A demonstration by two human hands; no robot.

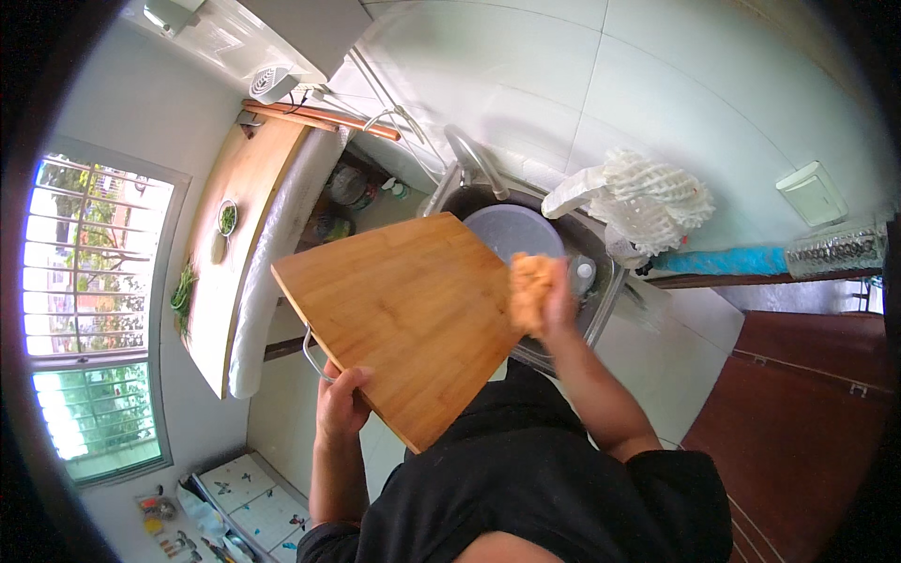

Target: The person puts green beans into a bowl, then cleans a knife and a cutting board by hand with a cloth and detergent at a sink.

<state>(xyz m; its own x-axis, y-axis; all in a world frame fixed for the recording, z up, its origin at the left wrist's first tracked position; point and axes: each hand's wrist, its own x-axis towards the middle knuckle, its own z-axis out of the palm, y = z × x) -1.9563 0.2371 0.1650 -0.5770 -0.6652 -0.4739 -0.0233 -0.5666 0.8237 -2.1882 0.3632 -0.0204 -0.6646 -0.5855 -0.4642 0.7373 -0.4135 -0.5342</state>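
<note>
A wooden cutting board (pixel 408 317) with a metal handle (pixel 314 355) is held tilted by my left hand (pixel 343 401), which grips its edge beside the handle. My right hand (pixel 559 302), slightly blurred, is closed on a crumpled orange cloth (pixel 529 292) at the board's right edge. Beyond the board, a metal sink (pixel 598 324) under a curved faucet (pixel 482 162) holds a round greyish basin (pixel 514 229) and a clear container with a white cap (pixel 583 271). The board hides part of the sink.
At left, a wooden counter (pixel 246 183) bears a small bowl of chopped greens (pixel 227 217) and a bunch of green stalks (pixel 184 295). White foam netting (pixel 647 200) hangs right of the sink. A narrow ledge (pixel 739 280) holds a blue roll (pixel 732 260). Dark red panels (pixel 795 401) stand at right.
</note>
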